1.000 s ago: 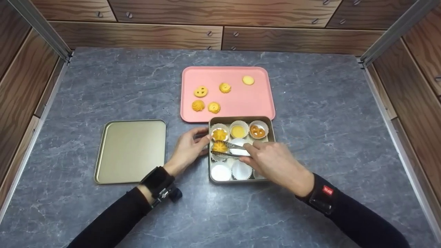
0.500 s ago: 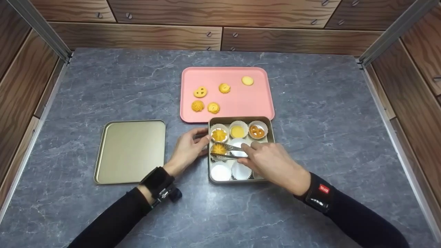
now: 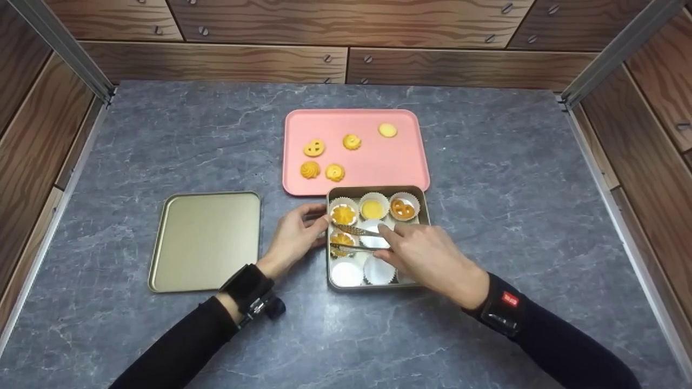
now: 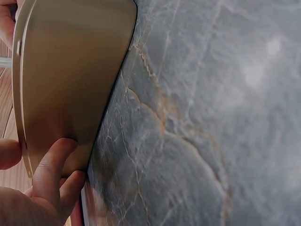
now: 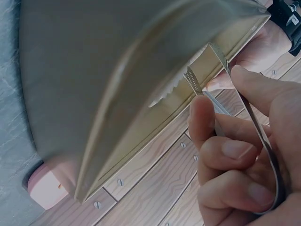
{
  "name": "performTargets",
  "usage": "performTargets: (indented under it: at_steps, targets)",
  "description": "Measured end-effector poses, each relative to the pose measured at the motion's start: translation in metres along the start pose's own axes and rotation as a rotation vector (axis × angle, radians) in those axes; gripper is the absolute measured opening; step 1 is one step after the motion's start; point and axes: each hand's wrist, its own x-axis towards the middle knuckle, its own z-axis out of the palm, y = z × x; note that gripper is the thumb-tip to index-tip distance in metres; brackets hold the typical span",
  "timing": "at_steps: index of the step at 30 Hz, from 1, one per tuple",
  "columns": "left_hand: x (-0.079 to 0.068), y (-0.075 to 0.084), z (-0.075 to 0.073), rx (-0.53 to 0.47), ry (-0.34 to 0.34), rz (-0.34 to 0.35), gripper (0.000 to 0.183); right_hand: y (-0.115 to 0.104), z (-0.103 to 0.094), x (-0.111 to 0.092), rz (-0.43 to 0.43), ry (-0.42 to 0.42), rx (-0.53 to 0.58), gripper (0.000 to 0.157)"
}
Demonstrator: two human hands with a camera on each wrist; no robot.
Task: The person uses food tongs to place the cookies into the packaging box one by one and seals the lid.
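My right hand [image 3: 430, 259] holds metal tongs [image 3: 359, 231], their arms spread over the left side of the open cookie tin [image 3: 378, 286]. Below the tong tips, a flower-shaped cookie [image 3: 342, 240] lies in the middle-left paper cup. The right wrist view shows the bent tongs [image 5: 251, 110] between my thumb and curled fingers. My left hand [image 3: 294, 235] grips the tin's left wall, its thumb at the rim and its fingers on the outer side [image 4: 80, 94]. The back row of cups holds another flower-shaped cookie [image 3: 344, 215], a round cookie [image 3: 372, 209] and a pretzel cookie [image 3: 402, 209].
A pink tray [image 3: 400, 162] with several cookies lies just behind the tin. The tin's lid [image 3: 208, 243] lies flat on the left. Bare paper cups [image 3: 346, 273] show in the tin's front row. Wood-patterned panels [image 3: 259, 62] bound the marbled tabletop.
The tong arms have spread apart and let go of the flower-shaped cookie, which now sits in the middle-left cup. My left hand stays at the tin's side.
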Motion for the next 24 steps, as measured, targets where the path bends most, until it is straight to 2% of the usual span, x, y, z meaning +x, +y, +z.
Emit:
performTargets:
  at_steps: [8,12,18,24]
  targets:
    - [0.001,-0.001,0.001,-0.012,0.015,0.006,0.046,0.009,-0.011,-0.002,0.012,0.065,0.040,0.045]
    - [0.001,-0.001,0.002,0.002,0.032,0.030,0.044,0.022,-0.015,0.001,0.048,0.110,0.093,0.040]
    - [0.002,0.000,0.004,0.034,0.043,0.047,0.043,0.061,-0.015,0.007,0.207,0.167,0.188,0.038]
    - [0.002,-0.002,0.004,0.034,0.048,0.045,0.044,0.106,-0.007,0.017,0.332,0.116,0.161,0.032]
